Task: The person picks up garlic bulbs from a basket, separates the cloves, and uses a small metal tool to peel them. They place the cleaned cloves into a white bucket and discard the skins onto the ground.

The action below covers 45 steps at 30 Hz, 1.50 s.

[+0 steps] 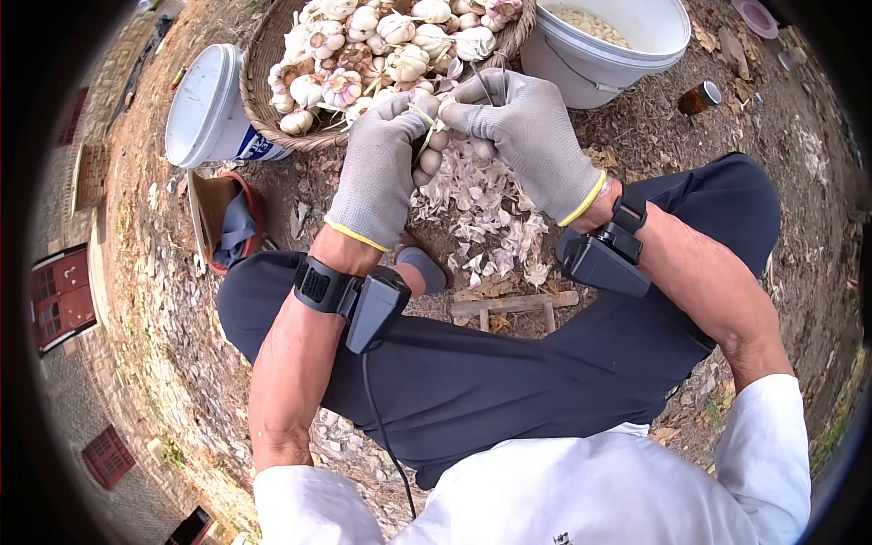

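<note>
My left hand point(375, 165), in a grey glove with a yellow cuff, is closed with thumb and fingers pinching a pale garlic piece point(425, 114). My right hand point(529, 136), gloved alike, is closed and meets the left at the same garlic. A thin dark strip point(482, 84) sticks up from the right hand's fingers; its kind is hidden. Just beyond both hands is a round woven basket point(265, 123) heaped with garlic bulbs point(409, 62). Below them, a pile of papery garlic skins point(495, 213) covers the ground between my feet.
A white bucket point(599, 65) holding pale cloves stands at the upper right, near a brown jar point(699, 97). Another white bucket point(207, 104) is left of the basket. A reddish container point(250, 222) with dark cloth sits lower left. A small wooden frame point(515, 303) lies by my feet.
</note>
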Available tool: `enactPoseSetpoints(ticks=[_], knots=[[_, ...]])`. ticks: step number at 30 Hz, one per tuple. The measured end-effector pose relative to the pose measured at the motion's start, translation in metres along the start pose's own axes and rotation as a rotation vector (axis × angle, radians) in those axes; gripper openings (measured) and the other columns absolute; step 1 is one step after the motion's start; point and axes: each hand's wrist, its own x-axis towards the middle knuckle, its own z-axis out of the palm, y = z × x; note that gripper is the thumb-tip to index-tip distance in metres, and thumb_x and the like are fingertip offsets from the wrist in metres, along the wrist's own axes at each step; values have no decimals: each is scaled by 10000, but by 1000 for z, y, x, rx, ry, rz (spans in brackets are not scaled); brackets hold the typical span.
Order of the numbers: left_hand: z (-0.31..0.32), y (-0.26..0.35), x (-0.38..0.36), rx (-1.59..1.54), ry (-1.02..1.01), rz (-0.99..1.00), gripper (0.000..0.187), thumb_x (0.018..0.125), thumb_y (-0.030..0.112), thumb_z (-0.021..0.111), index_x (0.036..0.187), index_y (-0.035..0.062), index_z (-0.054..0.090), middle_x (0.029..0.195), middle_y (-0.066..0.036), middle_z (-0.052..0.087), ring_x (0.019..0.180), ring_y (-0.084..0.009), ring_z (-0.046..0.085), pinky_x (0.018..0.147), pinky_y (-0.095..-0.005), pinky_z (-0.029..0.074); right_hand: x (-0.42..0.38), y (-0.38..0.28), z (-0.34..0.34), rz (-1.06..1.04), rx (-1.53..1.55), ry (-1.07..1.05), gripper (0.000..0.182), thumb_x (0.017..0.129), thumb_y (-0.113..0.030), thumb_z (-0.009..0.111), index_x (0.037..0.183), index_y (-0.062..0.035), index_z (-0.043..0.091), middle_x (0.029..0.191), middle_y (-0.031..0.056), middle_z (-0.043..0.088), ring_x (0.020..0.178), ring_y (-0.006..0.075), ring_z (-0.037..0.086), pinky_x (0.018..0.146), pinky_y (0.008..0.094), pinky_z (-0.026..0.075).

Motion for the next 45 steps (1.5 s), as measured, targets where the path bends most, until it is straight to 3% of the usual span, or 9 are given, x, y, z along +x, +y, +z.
enactPoseSetpoints(ticks=[2, 9, 14, 20, 28, 37, 40, 43, 45], knots=[[0, -1, 1, 12, 7, -5, 158, 1132, 226, 560, 1063, 114, 646, 778, 39, 623, 577, -31, 528, 488, -175, 388, -2, -1, 2, 28, 25, 6, 186, 993, -118, 789, 1082, 27, 715, 856, 34, 741, 599, 11, 560, 537, 177, 421], [4, 0, -1, 47, 20, -26, 148, 1127, 225, 568, 1065, 121, 652, 774, 41, 623, 567, -25, 518, 478, -174, 386, -4, -2, -2, 152, 168, 14, 144, 982, -106, 808, 1017, -4, 712, 798, -5, 690, 581, 28, 581, 512, 198, 449], [1, 1, -1, 119, 5, -1, 153, 1120, 262, 598, 1067, 135, 665, 769, 52, 634, 556, -20, 517, 477, -167, 389, 5, 5, -13, 226, 281, -38, 174, 1015, -110, 769, 1112, 8, 686, 834, 21, 717, 578, 35, 612, 448, 174, 431], [1, 4, -2, 165, 11, 6, 243, 1122, 284, 605, 987, 105, 700, 718, 35, 647, 507, -42, 536, 461, -185, 397, 14, 15, -25, 205, 359, -165, 164, 1037, -95, 729, 1148, 8, 669, 876, 56, 738, 576, 42, 617, 429, 173, 416], [3, 13, -6, 242, -76, -21, 254, 1090, 345, 639, 962, 127, 656, 691, 38, 620, 485, -34, 518, 438, -188, 367, 8, 2, -23, 236, 337, -93, 206, 1048, -91, 704, 1227, 11, 688, 868, 39, 721, 547, 22, 582, 450, 162, 417], [0, 18, -11, 214, -64, -67, 212, 1058, 300, 630, 1027, 97, 681, 669, 28, 553, 542, -47, 534, 471, -203, 376, 1, -12, -21, 285, 276, -55, 118, 1034, -62, 708, 1116, 22, 711, 869, 38, 741, 537, 8, 562, 465, 169, 429], [-5, 16, -9, 169, -139, -37, 230, 1036, 299, 642, 957, 91, 704, 649, 29, 577, 478, -68, 502, 444, -231, 344, 0, -15, -21, 294, 239, -72, 136, 1083, -101, 641, 1152, 12, 671, 906, 50, 707, 555, 10, 514, 448, 150, 356], [-5, 20, -9, 130, -133, -28, 223, 1037, 293, 637, 961, 96, 710, 652, 25, 584, 477, -68, 506, 442, -230, 341, 3, -16, -27, 276, 273, -179, 187, 1078, -165, 674, 1037, 14, 709, 860, 43, 729, 530, 8, 536, 478, 183, 451], [-6, 22, -9, 135, -141, -20, 226, 1035, 297, 637, 965, 96, 714, 656, 22, 593, 480, -69, 516, 444, -227, 351, 5, -18, -27, 266, 243, -184, 212, 1082, -194, 675, 1036, 10, 712, 845, 32, 717, 534, 5, 532, 477, 184, 446]])
